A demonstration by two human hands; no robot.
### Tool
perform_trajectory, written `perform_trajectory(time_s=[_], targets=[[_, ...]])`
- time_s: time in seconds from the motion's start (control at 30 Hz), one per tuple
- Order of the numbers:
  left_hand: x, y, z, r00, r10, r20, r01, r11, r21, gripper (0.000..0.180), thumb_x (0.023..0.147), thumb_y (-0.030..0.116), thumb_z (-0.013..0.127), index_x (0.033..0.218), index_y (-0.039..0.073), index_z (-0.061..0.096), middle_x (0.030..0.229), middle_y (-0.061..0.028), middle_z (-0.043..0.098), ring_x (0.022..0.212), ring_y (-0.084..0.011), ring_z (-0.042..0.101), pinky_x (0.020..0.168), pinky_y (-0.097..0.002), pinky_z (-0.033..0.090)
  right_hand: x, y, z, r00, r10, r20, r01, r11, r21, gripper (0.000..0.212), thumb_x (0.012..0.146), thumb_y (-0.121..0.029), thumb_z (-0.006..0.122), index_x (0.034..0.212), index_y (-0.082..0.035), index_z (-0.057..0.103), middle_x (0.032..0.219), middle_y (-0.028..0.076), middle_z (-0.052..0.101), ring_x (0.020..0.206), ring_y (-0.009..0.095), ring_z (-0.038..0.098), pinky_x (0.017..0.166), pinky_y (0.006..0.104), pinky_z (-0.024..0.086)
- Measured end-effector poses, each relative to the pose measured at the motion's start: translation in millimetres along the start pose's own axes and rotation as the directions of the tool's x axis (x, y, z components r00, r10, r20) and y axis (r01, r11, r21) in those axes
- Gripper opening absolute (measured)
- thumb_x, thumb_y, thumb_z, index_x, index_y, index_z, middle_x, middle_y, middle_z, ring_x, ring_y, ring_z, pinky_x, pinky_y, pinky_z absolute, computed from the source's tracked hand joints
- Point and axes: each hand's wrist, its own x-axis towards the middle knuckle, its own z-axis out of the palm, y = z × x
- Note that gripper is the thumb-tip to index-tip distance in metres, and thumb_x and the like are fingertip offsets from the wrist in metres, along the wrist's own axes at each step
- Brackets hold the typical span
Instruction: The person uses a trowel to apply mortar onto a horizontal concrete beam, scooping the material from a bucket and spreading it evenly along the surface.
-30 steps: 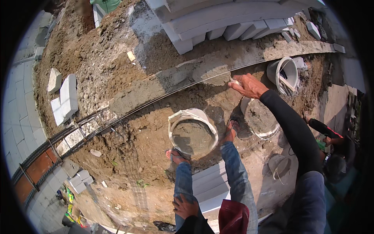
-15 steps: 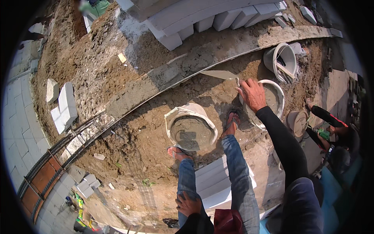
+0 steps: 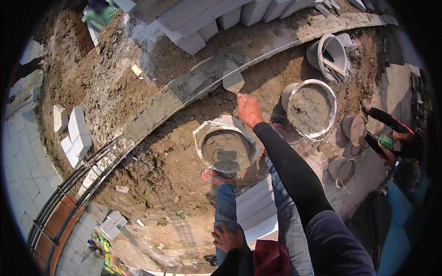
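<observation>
My right hand (image 3: 250, 110) is closed round the handle of a trowel (image 3: 233, 81). The trowel's blade lies at the edge of a curved strip of wet mortar (image 3: 154, 110), above a thin board edge. Spread fingers of my left hand (image 3: 228, 237) rest on my left leg, holding nothing. Between my feet and the strip stands a white bucket (image 3: 198, 136) of grey mortar. To the right of my right hand is a second white bucket (image 3: 286, 97), also filled with thick mortar.
Grey blocks (image 3: 184, 20) are stacked beyond the strip. A bucket with tools (image 3: 314, 55) stands far right. Steel rebar (image 3: 60, 202) extends from the strip at left. White blocks (image 3: 253, 204) lie beneath my legs. At right, a person's hands (image 3: 389, 149) hold something green.
My right hand has moved left with the trowel, from over the right-hand mortar bucket to the strip's edge. The trowel's blade has turned to point away from me. My left hand stays on my leg.
</observation>
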Motion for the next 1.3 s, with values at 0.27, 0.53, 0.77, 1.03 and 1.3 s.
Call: perform_trajectory(time_s=[0.27,0.53,0.77,1.03,1.3], targets=[[1.3,-4.8,22.5,0.999,0.038,0.016,-0.038,0.999,0.010,0.088,0.073,0.046,0.074,0.151,0.019,0.046,0.155,-0.0133,0.044,0.142,-0.0370,0.041,0.103,-0.0561,0.045,6.7,8.0,-64.7,0.969,-0.238,0.064,0.244,0.884,-0.399,0.039,0.105,-0.038,0.051,0.095,-0.001,0.055,0.075,0.027,0.067,0.068,0.049,0.065,0.063,0.0593,0.050],[143.9,110.9,-149.6,0.754,0.276,-0.597,-0.587,0.690,-0.423,0.063,0.099,0.032,0.067,0.153,0.005,0.045,0.163,-0.0224,0.032,0.147,-0.0439,0.036,0.115,-0.0540,0.038,-127.7,48.5,-110.6,0.953,0.251,0.171,-0.236,0.967,-0.099,0.054,0.105,-0.047,0.046,0.106,0.004,0.062,0.087,0.035,0.067,0.088,0.055,0.065,0.077,0.0599,0.048],[267.8,251.5,-275.0,0.439,0.512,-0.738,-0.807,0.586,-0.074,0.056,0.104,0.018,0.060,0.155,0.006,0.041,0.161,-0.0194,0.039,0.130,-0.0414,0.056,0.098,-0.0518,0.053,-301.8,86.9,-108.1,0.847,0.446,0.291,-0.477,0.878,0.044,0.055,0.107,-0.050,0.041,0.099,0.001,0.058,0.088,0.030,0.066,0.091,0.054,0.062,0.078,0.0607,0.045],[270.7,232.9,-277.4,0.449,0.542,-0.710,-0.810,0.583,-0.067,0.027,0.102,0.016,0.062,0.125,0.002,0.068,0.119,-0.0217,0.069,0.105,-0.0410,0.068,0.083,-0.0439,0.054,-331.6,92.8,-99.8,0.806,0.511,0.299,-0.540,0.841,0.017,0.066,0.106,-0.056,0.038,0.127,0.005,0.058,0.104,0.031,0.068,0.104,0.052,0.063,0.095,0.0583,0.045],[228.1,185.8,-257.2,0.453,0.418,-0.787,-0.821,0.540,-0.186,0.042,0.106,0.016,0.056,0.147,0.010,0.048,0.160,-0.0162,0.032,0.139,-0.0403,0.044,0.096,-0.0559,0.052,-281.9,83.2,-105.5,0.833,0.466,0.298,-0.489,0.872,0.005,0.054,0.104,-0.046,0.049,0.131,0.000,0.055,0.095,0.035,0.068,0.097,0.057,0.063,0.084,0.0634,0.048]])
